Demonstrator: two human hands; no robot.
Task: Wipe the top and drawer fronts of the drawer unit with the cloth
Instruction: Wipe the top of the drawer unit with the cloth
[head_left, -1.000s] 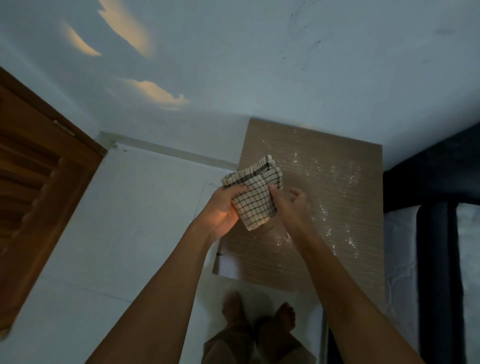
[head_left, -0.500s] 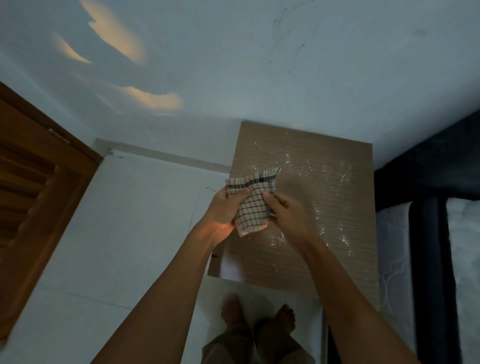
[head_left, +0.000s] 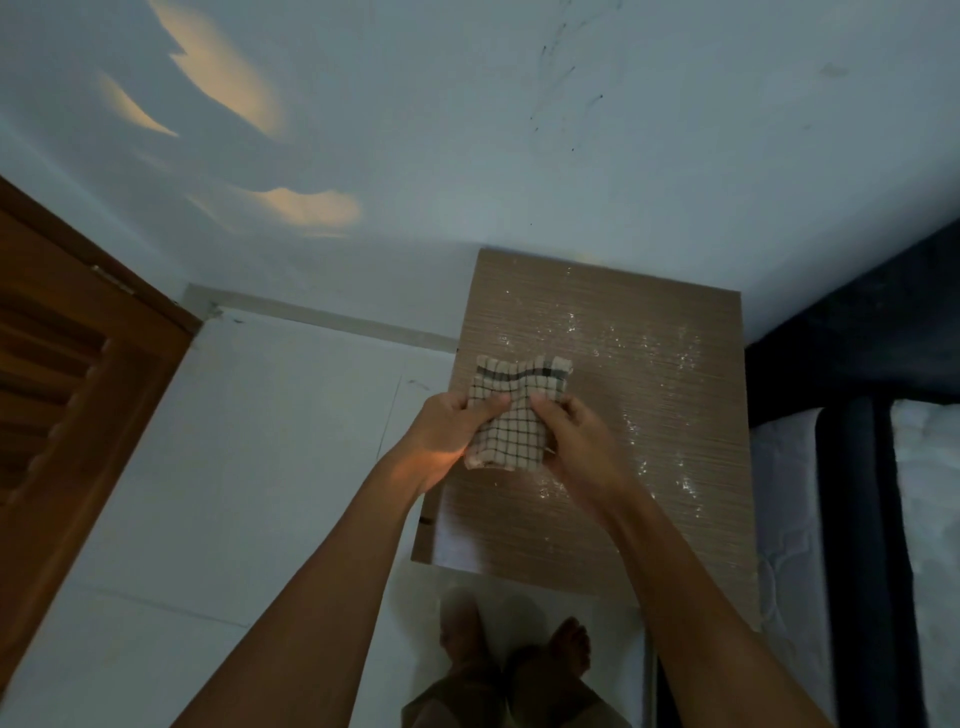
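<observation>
I've got the cloth (head_left: 511, 415) folded into a checked pad, pinched between both hands, held just above the top of the drawer unit (head_left: 649, 415). My left hand (head_left: 447, 431) grips its left edge with the thumb over the front, and my right hand (head_left: 576, 441) grips its right edge, fingers curled in tight. Both hands are closed on the fabric, nothing spare.

The pad's long axis runs near to far, away from me, its dark-striped end pointing at the far wall (head_left: 519, 130). It sits over the left-centre of the top, so most of the unwiped surface lies to the right and far of my hands. White specks (head_left: 644, 353), maybe dust or droplets, are scattered across that right and far part. My right hand is the nearer one to them, so I'd judge it's the one to press down and sweep right.

Whether the cloth touches the wood yet, I can't tell. The drawer fronts are out of sight below the near edge, so those look to be yet to do.

Further out, the white floor (head_left: 260, 441) lies to the left, a wooden door (head_left: 78, 364) at far left, a bed (head_left: 883, 493) hard against the unit's right side, and my bare feet (head_left: 514, 644) below.
</observation>
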